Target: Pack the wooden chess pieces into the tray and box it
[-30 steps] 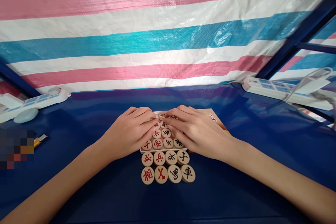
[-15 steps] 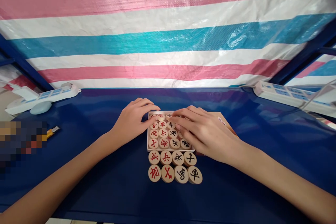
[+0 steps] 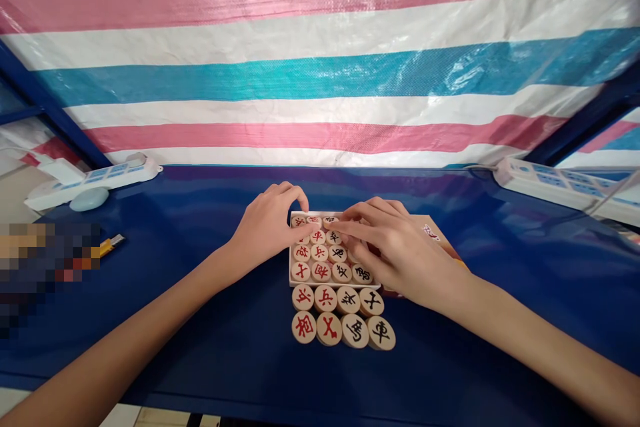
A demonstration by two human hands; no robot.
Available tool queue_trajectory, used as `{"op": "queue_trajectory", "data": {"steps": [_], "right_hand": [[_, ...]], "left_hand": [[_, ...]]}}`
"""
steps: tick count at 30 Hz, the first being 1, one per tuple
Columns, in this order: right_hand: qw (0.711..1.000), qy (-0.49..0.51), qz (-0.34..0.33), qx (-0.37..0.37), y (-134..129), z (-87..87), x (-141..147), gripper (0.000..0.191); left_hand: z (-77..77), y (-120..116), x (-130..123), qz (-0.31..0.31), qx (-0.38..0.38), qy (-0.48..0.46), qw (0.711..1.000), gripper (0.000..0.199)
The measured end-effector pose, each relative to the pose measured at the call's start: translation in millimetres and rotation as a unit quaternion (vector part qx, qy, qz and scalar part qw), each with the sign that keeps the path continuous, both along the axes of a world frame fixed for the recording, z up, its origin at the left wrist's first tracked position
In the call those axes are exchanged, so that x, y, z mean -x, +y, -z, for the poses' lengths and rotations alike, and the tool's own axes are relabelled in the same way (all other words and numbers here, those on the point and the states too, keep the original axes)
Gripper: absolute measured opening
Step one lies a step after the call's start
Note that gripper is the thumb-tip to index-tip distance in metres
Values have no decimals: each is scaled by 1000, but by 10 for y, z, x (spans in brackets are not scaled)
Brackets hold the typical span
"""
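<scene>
A shallow white box (image 3: pixel 335 285) holds rows of round wooden Chinese chess pieces, red characters on the left and black on the right. Two more rows lie on the desk before it, including a red piece (image 3: pixel 303 327) and a black piece (image 3: pixel 381 332). My left hand (image 3: pixel 273 219) is at the box's left side, its thumb reaching over the pieces and apart from the curved index finger. Over the right part of the box lies my right hand (image 3: pixel 390 235), its fingers stretched out to the upper pieces and hiding several of them. I see no piece lifted in either hand.
The blue desk (image 3: pixel 210 340) bears a printed cardboard lid or box (image 3: pixel 443 240) on the right. Power strips (image 3: pixel 107 177) stand at both back corners. A pale mouse (image 3: pixel 90 199) and a yellow utility knife (image 3: pixel 109 246) lie left. A striped sheet (image 3: pixel 320 73) hangs behind.
The whole view has shifted slightly, so desk things appear farther right. My left thumb and index finger have spread wider apart. My right hand stays over the box.
</scene>
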State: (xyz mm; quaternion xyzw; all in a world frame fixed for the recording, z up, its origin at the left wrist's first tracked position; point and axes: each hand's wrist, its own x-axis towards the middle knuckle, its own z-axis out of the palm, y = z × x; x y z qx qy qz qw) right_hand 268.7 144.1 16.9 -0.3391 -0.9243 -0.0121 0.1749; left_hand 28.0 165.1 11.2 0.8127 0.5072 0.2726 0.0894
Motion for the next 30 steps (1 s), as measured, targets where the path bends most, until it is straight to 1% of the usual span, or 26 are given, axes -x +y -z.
{"op": "queue_trajectory", "data": {"steps": [5, 10, 13, 15, 17, 20, 23, 30], "right_hand": [[1000, -4, 0, 7, -29, -15, 21, 30], [1000, 2, 1, 1, -37, -20, 33, 26], [1000, 11, 1, -4, -33, -29, 25, 27], [1000, 14, 4, -4, -36, -37, 17, 28], [1000, 13, 2, 1, -49, -45, 9, 27], [1000, 5, -8, 15, -82, -46, 0, 26], [1000, 2, -8, 20, -107, -32, 3, 27], [1000, 19, -8, 11, -102, -1, 44, 27]], "left_hand": [[31, 7, -5, 26, 15, -18, 999, 13], [53, -12, -10, 39, 3, -34, 999, 9], [40, -29, 14, 53, -29, -42, 997, 6], [14, -53, 42, 71, -63, -38, 995, 8], [-17, -90, 68, 90, -91, -20, 992, 11], [-43, -150, 87, 120, -108, 19, 987, 14], [-30, -187, 76, 138, -100, 32, 985, 17], [19, -168, 74, 140, -36, -44, 988, 18]]}}
